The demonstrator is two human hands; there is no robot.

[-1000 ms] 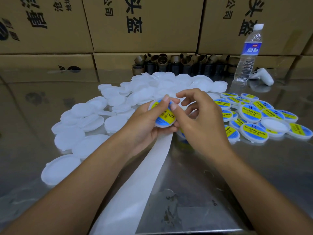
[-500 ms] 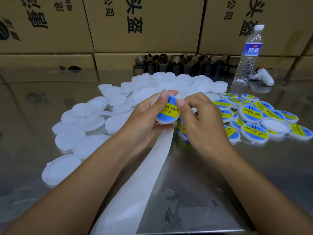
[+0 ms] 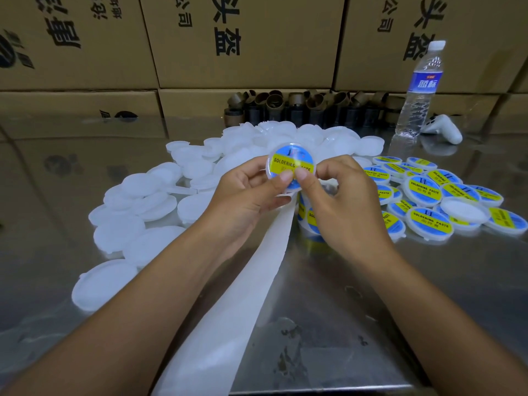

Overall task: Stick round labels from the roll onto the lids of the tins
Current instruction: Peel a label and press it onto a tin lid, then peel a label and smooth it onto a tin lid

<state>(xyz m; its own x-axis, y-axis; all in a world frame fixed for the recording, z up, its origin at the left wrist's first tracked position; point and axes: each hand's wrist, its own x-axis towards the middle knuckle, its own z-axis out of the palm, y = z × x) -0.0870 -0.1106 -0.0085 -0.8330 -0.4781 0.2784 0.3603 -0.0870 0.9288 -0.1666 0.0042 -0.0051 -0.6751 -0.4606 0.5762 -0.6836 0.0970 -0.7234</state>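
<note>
Lying heaped on the left of the steel worktop [image 3: 371,295] are the blank white lids [image 3: 137,195], waiting for labels. Just right of that heap, the left hand [image 3: 245,195] grips the held lid [image 3: 291,161] above the worktop, fingers curled behind its rim and thumb pressed flat on the face. The blue and yellow label [image 3: 285,165] is already on this lid and looks centred. The right hand [image 3: 343,207] pinches the same lid from the other side, its thumb touching the left thumb on the lower part of the label. I judge the step to be rubbing the label down.

Below the hands, the bare backing strip [image 3: 243,281] trails toward the near edge; the label roll [image 3: 307,217] stands mostly hidden behind the right hand. Further right lies the pile of labelled lids [image 3: 428,192].

The next move probably calls for setting this lid on that right-hand pile, taking a blank one from the left, and peeling a fresh label off the roll without creasing it.
</note>
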